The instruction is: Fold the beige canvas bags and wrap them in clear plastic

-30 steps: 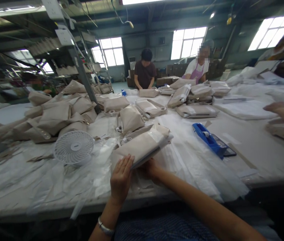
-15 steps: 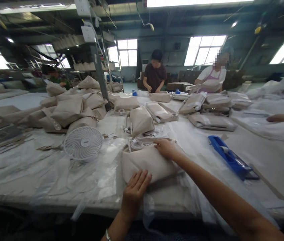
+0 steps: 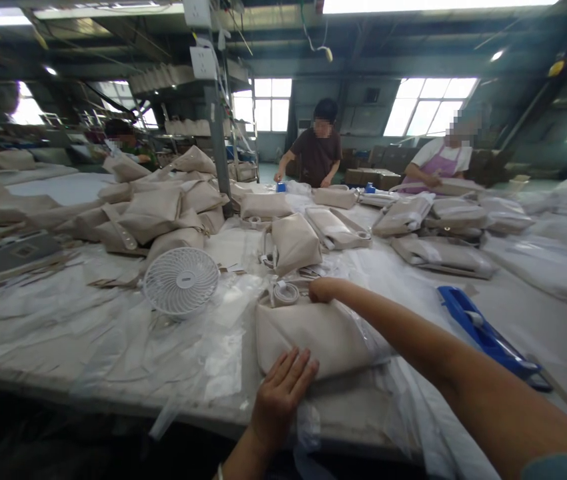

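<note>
Bright windows (image 3: 431,108), dull bluish wall (image 3: 352,127)

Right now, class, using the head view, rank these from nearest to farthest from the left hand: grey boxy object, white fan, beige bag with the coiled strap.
1. Beige bag: touching, under the left hand.
2. White fan: left of the hand, farther back.
3. Grey boxy object: far left, past the fan.

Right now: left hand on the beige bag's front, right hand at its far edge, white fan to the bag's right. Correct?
One error: the white fan is to the bag's left, as the head view shows. The left hand is on the front of the beige bag, the right hand at its far edge.
</note>
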Available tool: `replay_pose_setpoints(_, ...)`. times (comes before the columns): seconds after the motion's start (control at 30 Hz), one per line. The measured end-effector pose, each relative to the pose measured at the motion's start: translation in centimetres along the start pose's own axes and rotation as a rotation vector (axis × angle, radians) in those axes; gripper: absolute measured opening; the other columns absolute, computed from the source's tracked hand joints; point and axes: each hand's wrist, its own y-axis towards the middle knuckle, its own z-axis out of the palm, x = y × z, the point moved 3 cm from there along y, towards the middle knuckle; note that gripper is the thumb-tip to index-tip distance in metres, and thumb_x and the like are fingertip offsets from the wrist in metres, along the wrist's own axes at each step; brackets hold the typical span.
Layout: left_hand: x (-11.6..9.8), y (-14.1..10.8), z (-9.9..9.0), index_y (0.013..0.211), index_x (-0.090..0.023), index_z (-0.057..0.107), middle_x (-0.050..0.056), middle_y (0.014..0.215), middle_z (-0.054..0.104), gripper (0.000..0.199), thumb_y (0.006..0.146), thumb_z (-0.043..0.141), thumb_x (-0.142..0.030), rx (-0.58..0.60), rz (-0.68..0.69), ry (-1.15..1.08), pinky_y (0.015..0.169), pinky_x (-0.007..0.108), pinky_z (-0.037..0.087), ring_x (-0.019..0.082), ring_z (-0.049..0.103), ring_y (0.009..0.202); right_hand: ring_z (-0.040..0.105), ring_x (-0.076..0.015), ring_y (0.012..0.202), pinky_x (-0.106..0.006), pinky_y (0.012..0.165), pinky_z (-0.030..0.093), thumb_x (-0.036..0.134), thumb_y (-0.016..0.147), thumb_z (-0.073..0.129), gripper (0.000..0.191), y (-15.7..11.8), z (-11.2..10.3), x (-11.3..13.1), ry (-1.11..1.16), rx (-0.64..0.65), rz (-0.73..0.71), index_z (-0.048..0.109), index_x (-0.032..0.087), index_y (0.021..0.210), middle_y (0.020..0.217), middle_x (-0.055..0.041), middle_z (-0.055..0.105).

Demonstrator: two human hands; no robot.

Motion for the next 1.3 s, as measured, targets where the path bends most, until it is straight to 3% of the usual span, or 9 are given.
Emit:
replay_pose_setpoints(0.2, -0.1, -0.1, -1.1, 0.13, -0.023, 0.063, -0.001, 0.136, 0.062, 0.04, 0.102, 0.036, -0.014, -0.015, 0.04, -0.031, 0.11, 0.033, 0.049, 0.018, 0.057, 0.129, 0.068, -0.0202, 0.09, -0.028, 0.082, 0.051, 0.001, 0.07, 0.061, 0.042, -2.8, -0.1, -1.5, 0.022, -0.107, -0.088, 0.075, 0.018, 0.106, 0.099, -0.0055, 0.076)
replay_pose_setpoints(0.37, -0.3, -0.4, -1.6, 0.128, -0.023, 0.065, -0.002, 0.134, 0.064, 0.038, 0.102, 0.038, -0.014, -0.021, 0.057, -0.052, 0.112, 0.032, 0.046, 0.017, 0.059, 0.126, 0.068, -0.0227, 0.092, -0.028, 0.079, 0.049, 0.001, 0.066, 0.065, 0.054, -4.9, 0.9, -1.8, 0.013, -0.146, -0.105, 0.072, 0.02, 0.116, 0.108, -0.0085, 0.074)
replay_pose_setpoints(0.53, -0.3, -0.4, -1.7, 0.126, -0.023, 0.066, -0.002, 0.133, 0.065, 0.037, 0.102, 0.039, -0.015, -0.033, 0.045, -0.073, 0.112, 0.032, 0.046, 0.017, 0.059, 0.126, 0.067, -0.0236, 0.095, -0.031, 0.084, 0.048, 0.005, 0.071, 0.062, 0.039, -5.5, 1.5, -1.6, 0.036, -0.157, -0.105, 0.076, 0.022, 0.103, 0.105, -0.0072, 0.073)
replay_pose_setpoints(0.73, 0.0, -0.7, -1.7, 0.127, -0.021, 0.065, 0.002, 0.131, 0.066, 0.036, 0.101, 0.042, -0.012, -0.071, 0.008, -0.12, 0.11, 0.035, 0.049, 0.02, 0.056, 0.13, 0.068, -0.019, 0.082, -0.026, 0.074, 0.051, 0.021, 0.078, 0.065, 0.031, -5.0, 1.3, -3.0, 0.176, -0.001, -0.048, 0.075, 0.018, 0.108, 0.102, -0.0065, 0.075)
replay_pose_setpoints(0.97, -0.1, -0.9, -2.0, 0.126, -0.02, 0.065, 0.003, 0.129, 0.067, 0.034, 0.1, 0.045, -0.01, -0.062, 0.014, -0.161, 0.11, 0.036, 0.05, 0.021, 0.054, 0.132, 0.064, -0.015, 0.068, -0.024, 0.062, 0.05, 0.016, 0.057, 0.077, 0.046, -4.4, 1.6, -2.6, 0.197, 0.188, -0.061, 0.074, 0.017, 0.104, 0.087, -0.0013, 0.073)
replay_pose_setpoints(1.2, -0.3, -0.7, -2.2, 0.125, -0.02, 0.066, 0.0, 0.131, 0.066, 0.034, 0.1, 0.044, -0.011, -0.023, 0.095, -0.208, 0.111, 0.036, 0.048, 0.02, 0.054, 0.132, 0.06, -0.0163, 0.075, -0.027, 0.072, 0.046, 0.008, 0.067, 0.062, 0.029, -6.6, 2.8, -0.8, 0.059, -0.021, -0.125, 0.075, 0.02, 0.09, 0.086, -0.002, 0.071)
replay_pose_setpoints(1.3, -0.3, -0.6, -2.2, 0.126, -0.02, 0.065, 0.001, 0.131, 0.066, 0.034, 0.099, 0.046, -0.011, -0.016, 0.094, -0.214, 0.111, 0.036, 0.048, 0.02, 0.055, 0.131, 0.062, -0.019, 0.074, -0.028, 0.07, 0.046, 0.011, 0.068, 0.064, 0.019, -7.0, 1.9, -0.5, 0.008, -0.082, -0.092, 0.076, 0.02, 0.08, 0.081, -0.0037, 0.071)
